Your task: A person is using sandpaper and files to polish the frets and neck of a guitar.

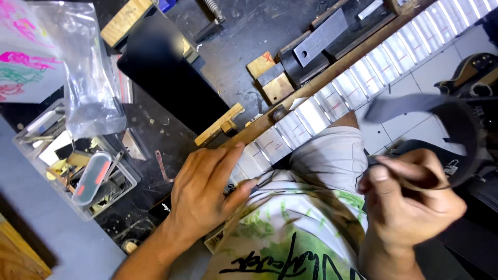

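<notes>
While gripping a dark strap [446, 111], right hand [410, 199] off the bench edge [332, 72].

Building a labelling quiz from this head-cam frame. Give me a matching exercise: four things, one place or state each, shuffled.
Things:
1. left hand
2. right hand
3. clear plastic bag
4. clear plastic box

Places or states:
A. pinches a dark strap
B. lies flat on the bench edge, by the wooden rail
C. sits at far left, full of small parts
D. lies above the box, near pink scribbles

Pairs: 1-B, 2-A, 3-D, 4-C
</notes>
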